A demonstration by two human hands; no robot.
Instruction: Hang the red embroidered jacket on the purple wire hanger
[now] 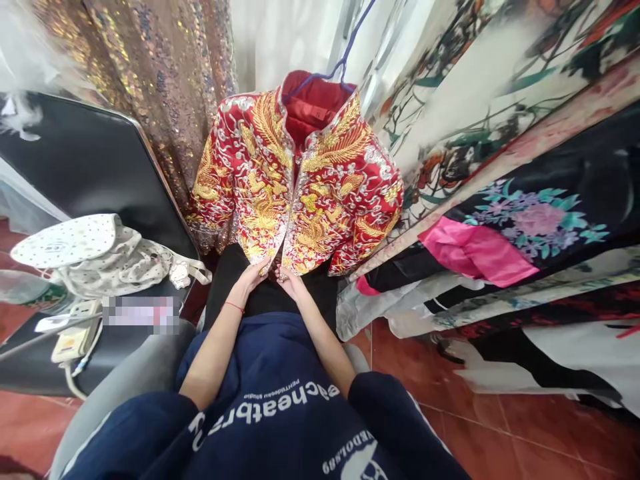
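Observation:
A red jacket [300, 187] thick with gold and silver embroidery hangs on a blue hanger [345, 57] straight ahead. Both of my hands meet at the bottom of its front opening. My left hand [254, 273] pinches the lower hem of the left panel. My right hand [289, 280] grips the hem of the right panel beside it. A red string circles my left wrist. Below the jacket a black garment [227, 277] hangs behind my hands.
A black chair [85, 167] at the left holds a white spotted bag [100, 257] and a power strip [75, 337]. Sequined fabric [160, 73] hangs behind it. Floral robes [530, 220] crowd the right side. Red tiles [500, 433] cover the floor.

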